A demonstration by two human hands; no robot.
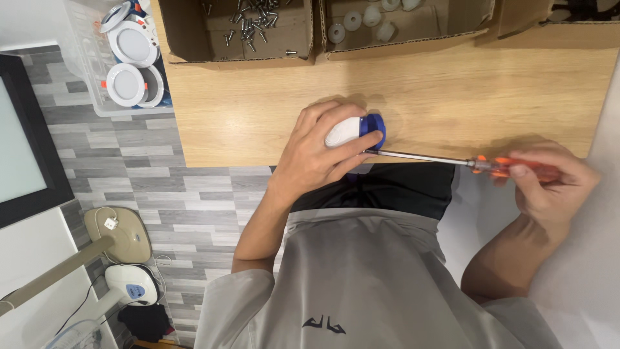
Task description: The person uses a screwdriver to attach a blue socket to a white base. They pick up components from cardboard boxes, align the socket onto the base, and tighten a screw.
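Observation:
My left hand [316,152] grips a small white and blue plastic part [355,129] at the near edge of the wooden table [258,110]. My right hand [549,181] holds a screwdriver with an orange handle [516,167]. Its metal shaft [420,157] runs left, and the tip meets the blue side of the part, just under my left fingers.
Two open cardboard boxes sit at the table's far edge: one with loose screws [252,26], one with white round parts [365,19]. A clear bin of round white lamp housings [129,52] stands left of the table. A fan base [126,232] rests on the tiled floor.

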